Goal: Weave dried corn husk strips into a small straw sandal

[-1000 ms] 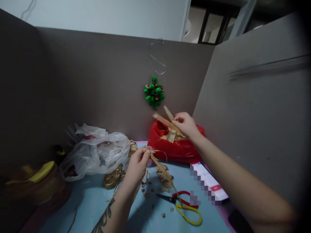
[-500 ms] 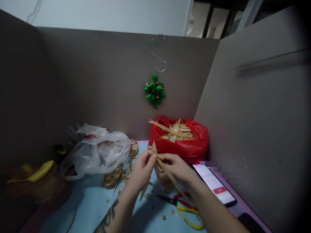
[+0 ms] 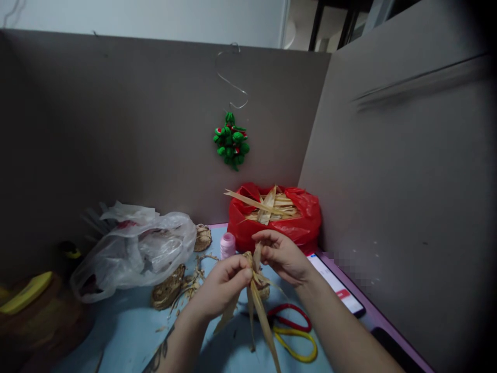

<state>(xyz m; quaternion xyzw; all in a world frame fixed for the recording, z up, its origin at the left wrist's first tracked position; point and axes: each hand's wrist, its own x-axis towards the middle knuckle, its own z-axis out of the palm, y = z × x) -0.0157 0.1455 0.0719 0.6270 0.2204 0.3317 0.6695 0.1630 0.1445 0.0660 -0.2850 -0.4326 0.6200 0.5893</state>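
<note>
My left hand point(image 3: 225, 285) is closed, pinching a bunch of dried pale-tan leaf strips point(image 3: 264, 316) where they come together in a small knot. Long ends of the bunch hang down over the table. Just to the right, my right hand point(image 3: 287, 260) has its thumb and index finger on the upright end of one strip point(image 3: 257, 255). Behind the hanging strips lies a small woven straw piece point(image 3: 264, 293), partly hidden. Scissors point(image 3: 297, 357) with one red and one yellow handle loop lie below my hands, their blades partly covered.
Dried strips fill a red plastic bag point(image 3: 277, 230) at the back. A pink thread spool point(image 3: 228, 245) stands beside it. To the left are a clear plastic bag point(image 3: 135, 259), a woven straw piece point(image 3: 167, 288) and scraps. A phone point(image 3: 337, 287) lies at right. A green ornament point(image 3: 232, 142) hangs on the partition.
My right hand has moved up and slightly away from my left, lifting one strip end. The camera view has shifted right, and the pink spool has come into sight.
</note>
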